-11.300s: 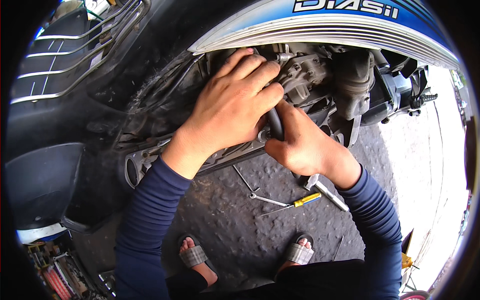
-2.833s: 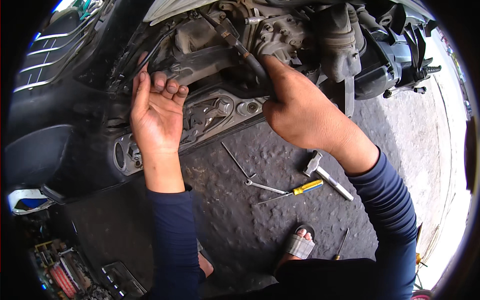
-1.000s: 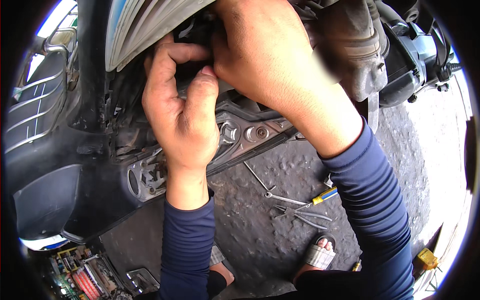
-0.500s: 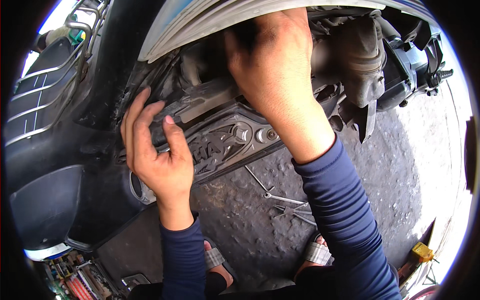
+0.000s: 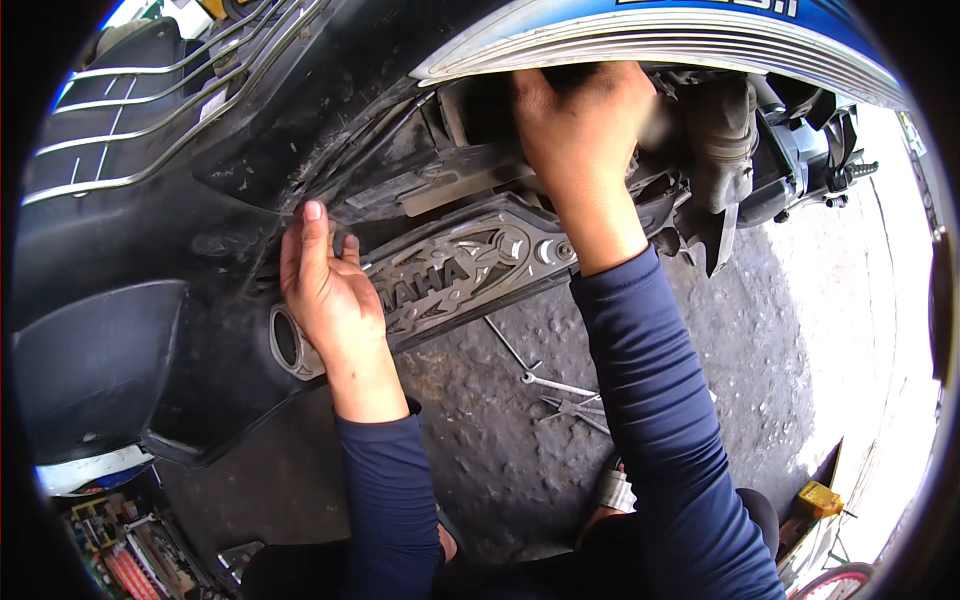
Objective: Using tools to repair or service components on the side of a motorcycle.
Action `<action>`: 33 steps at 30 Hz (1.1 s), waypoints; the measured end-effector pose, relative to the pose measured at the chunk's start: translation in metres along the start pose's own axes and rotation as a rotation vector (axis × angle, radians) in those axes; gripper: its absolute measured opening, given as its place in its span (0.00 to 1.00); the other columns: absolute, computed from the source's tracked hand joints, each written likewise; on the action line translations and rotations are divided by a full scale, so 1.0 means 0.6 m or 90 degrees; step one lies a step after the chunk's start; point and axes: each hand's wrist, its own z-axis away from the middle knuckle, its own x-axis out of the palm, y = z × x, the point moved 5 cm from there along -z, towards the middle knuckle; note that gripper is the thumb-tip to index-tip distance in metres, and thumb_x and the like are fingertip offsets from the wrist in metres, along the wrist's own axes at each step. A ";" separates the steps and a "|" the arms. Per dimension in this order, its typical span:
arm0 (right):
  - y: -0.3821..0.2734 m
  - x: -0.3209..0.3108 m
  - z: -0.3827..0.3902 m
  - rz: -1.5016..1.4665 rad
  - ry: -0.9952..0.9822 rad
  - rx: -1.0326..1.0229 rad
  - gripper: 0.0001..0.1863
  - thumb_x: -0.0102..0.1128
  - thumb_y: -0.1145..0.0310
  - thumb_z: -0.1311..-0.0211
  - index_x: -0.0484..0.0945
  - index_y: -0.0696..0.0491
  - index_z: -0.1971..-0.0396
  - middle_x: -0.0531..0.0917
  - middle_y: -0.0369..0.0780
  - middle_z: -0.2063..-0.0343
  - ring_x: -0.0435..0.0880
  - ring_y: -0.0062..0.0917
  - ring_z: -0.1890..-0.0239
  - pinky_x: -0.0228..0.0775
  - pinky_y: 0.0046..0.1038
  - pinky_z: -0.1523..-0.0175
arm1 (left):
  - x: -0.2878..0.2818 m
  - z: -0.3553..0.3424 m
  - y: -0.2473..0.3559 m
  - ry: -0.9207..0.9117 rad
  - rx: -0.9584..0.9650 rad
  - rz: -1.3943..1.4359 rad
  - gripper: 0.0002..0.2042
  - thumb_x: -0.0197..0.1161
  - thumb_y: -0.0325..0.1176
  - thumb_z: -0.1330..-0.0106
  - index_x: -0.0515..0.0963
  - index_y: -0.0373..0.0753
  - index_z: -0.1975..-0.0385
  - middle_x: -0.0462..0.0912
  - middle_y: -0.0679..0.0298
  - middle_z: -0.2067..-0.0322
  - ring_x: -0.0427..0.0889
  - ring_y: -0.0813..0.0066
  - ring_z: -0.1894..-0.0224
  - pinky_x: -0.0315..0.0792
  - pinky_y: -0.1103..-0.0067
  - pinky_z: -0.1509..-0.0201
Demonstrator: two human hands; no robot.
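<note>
A motor scooter's side fills the upper picture, with a grey crankcase cover (image 5: 425,285) bearing raised lettering. My right hand (image 5: 585,125) reaches up under the lower edge of a blue and white body panel (image 5: 640,40). Its fingers go into the dark gap there and are hidden. Beside the round left end of the cover is my left hand (image 5: 332,285), its thumb stretched up near the edge of the black plastic panel (image 5: 235,160). Some of its other fingers are partly hidden; nothing shows in it.
Below the scooter, wrenches (image 5: 555,384) and pliers (image 5: 572,407) lie on the rough dark floor (image 5: 480,440). Various items, including a storage box (image 5: 130,560), fill the lower left corner. A yellow object (image 5: 820,498) stands at the lower right. Metal rack bars (image 5: 150,120) are at the upper left.
The view has shifted, showing more of the blue and white panel. My left hand has turned, its spread fingers drawing closer together. My right hand stays under the panel.
</note>
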 end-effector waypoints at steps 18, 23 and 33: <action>-0.001 0.013 -0.002 0.083 -0.095 -0.024 0.11 0.76 0.73 0.52 0.86 0.57 0.68 0.89 0.45 0.71 0.89 0.40 0.68 0.79 0.33 0.60 | 0.073 0.118 0.057 -0.168 0.553 -0.459 0.11 0.63 0.21 0.31 0.81 0.27 0.51 0.76 0.48 0.43 0.84 0.60 0.49 0.79 0.68 0.45; -0.008 0.001 -0.009 0.070 -0.110 -0.030 0.10 0.75 0.73 0.51 0.86 0.57 0.69 0.89 0.44 0.72 0.89 0.41 0.67 0.79 0.34 0.60 | 0.157 0.063 0.060 -0.381 0.655 -0.826 0.20 0.58 0.20 0.34 0.76 0.30 0.41 0.79 0.50 0.39 0.78 0.48 0.40 0.71 0.65 0.34; 0.042 0.005 -0.006 0.054 -0.105 -0.092 0.13 0.77 0.67 0.51 0.87 0.55 0.65 0.89 0.45 0.69 0.88 0.45 0.65 0.79 0.38 0.57 | 0.236 0.081 0.054 -0.418 0.896 -1.236 0.06 0.66 0.30 0.45 0.85 0.34 0.71 0.86 0.61 0.71 0.88 0.65 0.67 0.82 0.75 0.73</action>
